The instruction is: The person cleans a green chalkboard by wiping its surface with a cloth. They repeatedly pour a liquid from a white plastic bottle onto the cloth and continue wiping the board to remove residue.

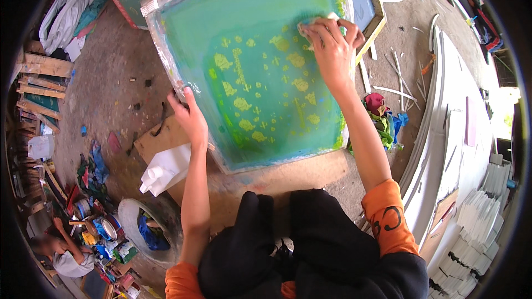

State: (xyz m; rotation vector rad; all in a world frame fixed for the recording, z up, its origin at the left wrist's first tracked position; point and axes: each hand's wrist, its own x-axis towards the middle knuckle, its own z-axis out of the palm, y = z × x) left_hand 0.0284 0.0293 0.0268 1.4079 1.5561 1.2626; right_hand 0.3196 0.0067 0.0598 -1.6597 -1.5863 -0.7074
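A large framed printing screen [183, 27] with a green mesh and yellow blotches leans tilted in front of me. My left hand [190, 116] grips its lower left frame edge. My right hand [331, 47] presses a pale sponge or cloth [310, 22] against the upper right part of the mesh. The cloth is mostly hidden under my fingers. My knees in dark trousers [310, 238] sit below the screen.
A white plastic jug [165, 170] lies on cardboard [149, 143] at lower left. Coloured rags [382, 113] lie right of the screen. A long white table [465, 133] with paper stacks [476, 216] runs along the right. Another person [61, 252] crouches at lower left among paint tins.
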